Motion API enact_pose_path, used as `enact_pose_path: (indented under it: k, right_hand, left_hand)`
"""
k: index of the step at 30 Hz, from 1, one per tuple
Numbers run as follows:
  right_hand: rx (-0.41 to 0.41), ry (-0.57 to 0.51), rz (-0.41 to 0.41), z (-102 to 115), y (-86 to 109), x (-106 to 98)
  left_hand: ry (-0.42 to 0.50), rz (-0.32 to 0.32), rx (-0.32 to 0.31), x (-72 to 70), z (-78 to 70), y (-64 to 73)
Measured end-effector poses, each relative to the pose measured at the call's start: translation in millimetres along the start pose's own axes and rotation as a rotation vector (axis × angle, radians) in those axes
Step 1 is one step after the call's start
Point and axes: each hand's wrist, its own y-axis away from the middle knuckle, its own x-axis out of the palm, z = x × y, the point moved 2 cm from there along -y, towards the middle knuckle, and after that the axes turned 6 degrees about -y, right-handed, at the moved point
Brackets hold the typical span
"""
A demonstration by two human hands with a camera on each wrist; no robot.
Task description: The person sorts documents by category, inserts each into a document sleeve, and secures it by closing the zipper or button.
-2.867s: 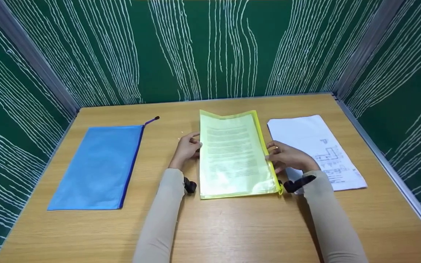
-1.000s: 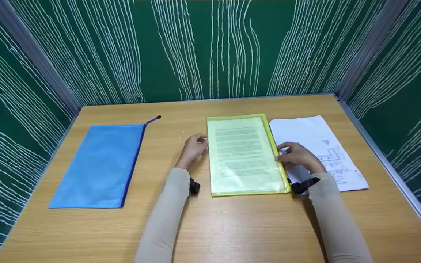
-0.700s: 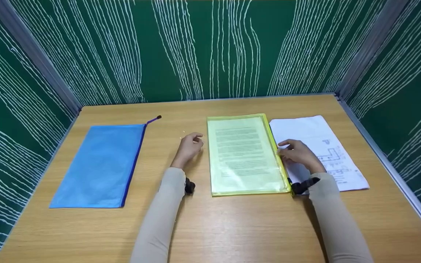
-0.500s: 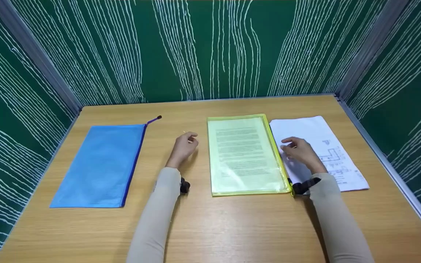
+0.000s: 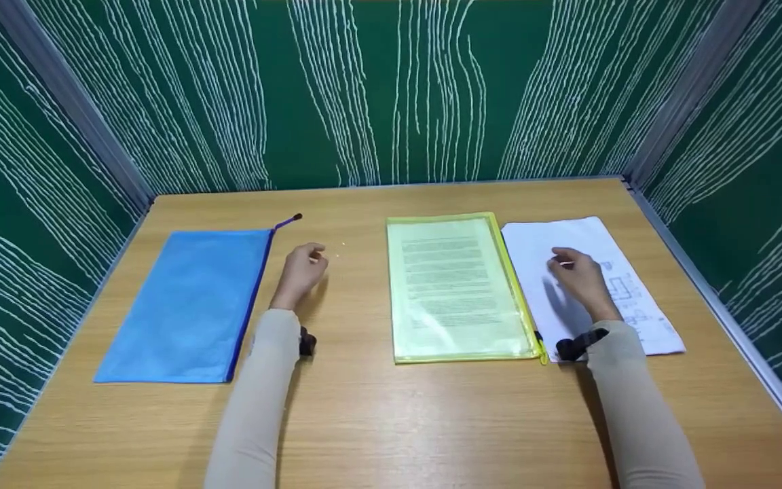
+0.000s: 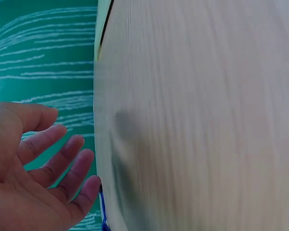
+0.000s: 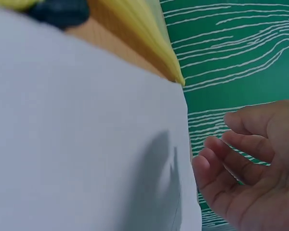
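Note:
A yellow zip folder (image 5: 455,288) lies flat in the middle of the table, and printed sheets show through its clear face. To its left my left hand (image 5: 301,273) hovers over bare wood near the blue zip folder (image 5: 184,305), fingers relaxed and holding nothing. My right hand (image 5: 581,277) hangs above the stack of white paper (image 5: 533,251), casting a shadow on it. In the right wrist view the fingers (image 7: 241,159) are loosely bent, with nothing between them. The left wrist view shows the left fingers (image 6: 62,163) spread and slightly curved.
The wooden table (image 5: 391,428) is bordered by green panels (image 5: 432,88) with white wavy lines at the back and sides. A purple zip pull (image 5: 287,221) sticks out from the blue folder's upper right corner. Tiny specks (image 5: 340,249) lie near the left hand.
The yellow folder was shifted right and laid flat beside the paper stack. Both hands have since let go of it; the left moved left, the right moved right over the paper.

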Motion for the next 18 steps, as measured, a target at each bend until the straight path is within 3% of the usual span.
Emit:
enact_pose_path:
  k: [6, 13, 18]
  right_hand:
    - [0.025, 0.023, -0.053, -15.7, 0.8, -16.8]
    - [0.034, 0.015, -0.053, -26.5, 2.2, -34.0]
    - [0.135, -0.014, -0.034, -35.7, 5.3, -45.2]
  left_hand:
    - [-0.085, -0.023, -0.021, -27.5, 19.8, 5.3]
    - [-0.105, -0.003, -0.078, -43.7, 41.4, 12.5]
    - [-0.132, -0.012, -0.135, -55.3, 53.2, 16.2]
